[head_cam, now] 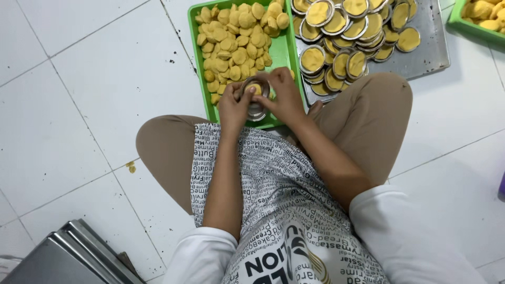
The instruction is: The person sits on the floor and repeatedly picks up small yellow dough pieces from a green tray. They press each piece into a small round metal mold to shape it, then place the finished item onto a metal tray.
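**Dough pressed into small metal tart mould, both hands**

You held a small round metal tart mould (256, 98) just over the near edge of the green tray (285, 52). Left hand (234, 105) fingers curled shut round the mould's rim; right hand (284, 94) closed on the opposite rim, thumb on the yellow dough piece (254, 88) inside. Mould looked shiny, thin, shallow; probably light, stiff, a bit slippery, best gripped by the rim. Dough looked pale yellow, matte; likely soft, easily dented. Loose dough discs (236, 39) filled the tray; filled moulds (347, 31) sat on the steel tray (428, 50) just right of it.
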